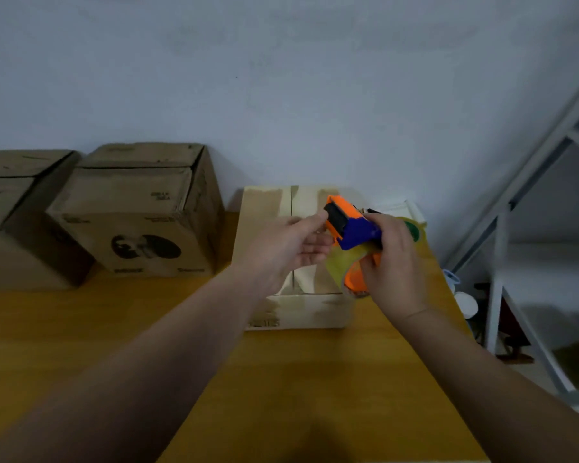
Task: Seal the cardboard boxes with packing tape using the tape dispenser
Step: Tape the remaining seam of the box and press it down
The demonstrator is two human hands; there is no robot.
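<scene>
Seen from the person's head, two bare forearms reached forward over a yellow wooden counter [121,332]. The right hand [395,262] had its fingers clamped round the handle of an orange and blue tape dispenser [351,225], holding it tilted in the air just above a pale cardboard box [264,202] that sat on the counter near its far right edge, close to the wall [281,78]. A roll of tape [415,230] showed behind the right hand, and a yellowish strip of tape [343,265] hung below the dispenser's front. The left hand [291,248] was just beside the dispenser with its fingers loosely bent and its index fingertip at the black roller; the blur hid whether those fingers pinched the strip. The box's flaps were folded shut. To the left, two brown boxes stood against the wall: a printed box [137,222] turned at an angle and, touching it, a darker box [14,195] at the picture's edge. A white metal rack [532,195] stood beyond the counter on the right.
</scene>
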